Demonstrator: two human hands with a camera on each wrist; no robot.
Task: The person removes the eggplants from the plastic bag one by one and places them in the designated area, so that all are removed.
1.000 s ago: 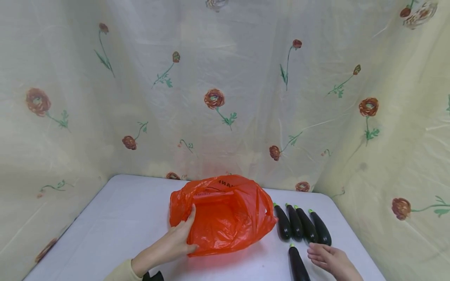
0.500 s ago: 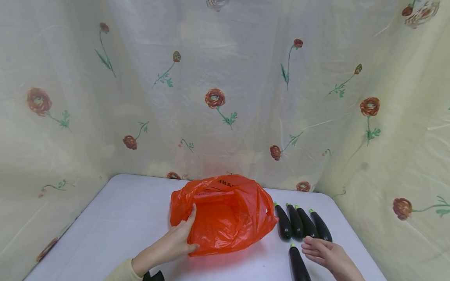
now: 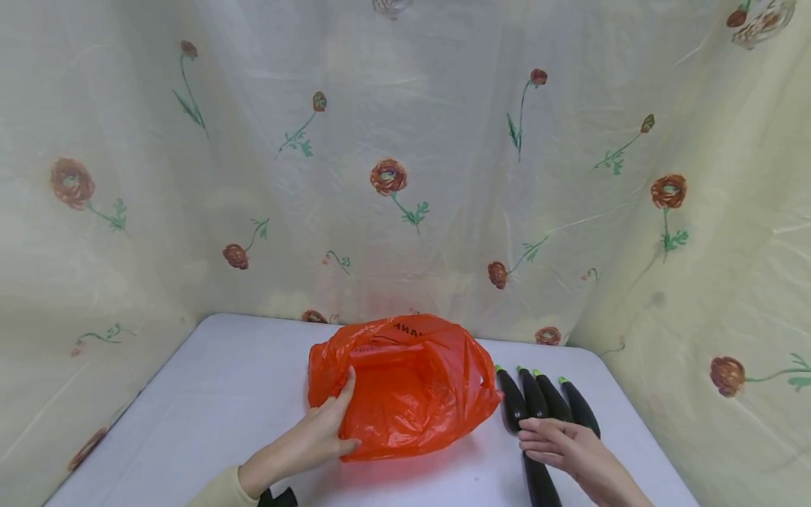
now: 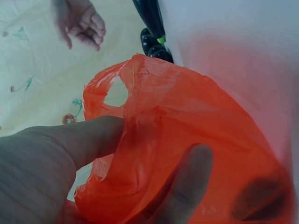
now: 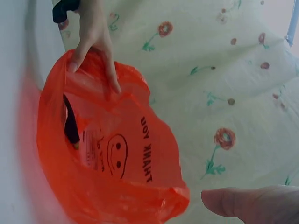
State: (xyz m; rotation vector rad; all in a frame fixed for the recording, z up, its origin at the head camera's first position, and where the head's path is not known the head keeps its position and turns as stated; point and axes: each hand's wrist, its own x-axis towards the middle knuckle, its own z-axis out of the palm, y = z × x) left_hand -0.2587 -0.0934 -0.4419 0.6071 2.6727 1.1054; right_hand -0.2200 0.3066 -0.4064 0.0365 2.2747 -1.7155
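Observation:
A red plastic bag [image 3: 418,415] stands with its mouth spread toward the camera in the head view. My left hand [image 3: 317,433] grips its left rim, thumb low and fingers higher. Inside the bag, an eggplant [image 5: 71,123] shows in the right wrist view. My right hand [image 3: 560,451] hovers with fingers extended and holds nothing. It overlaps the stem end of a single eggplant [image 3: 540,486] near the front. Behind it, several dark eggplants [image 3: 510,401] with green stems lie side by side to the right of the bag.
Everything rests on a white table [image 3: 234,380]. A floral curtain [image 3: 443,211] rises behind the table and along both sides. A black strap [image 3: 279,497] sits below my left wrist.
My right hand has moved left and slightly away from me, from beside the front eggplant to over its stem end. The left hand and the bag have stayed put.

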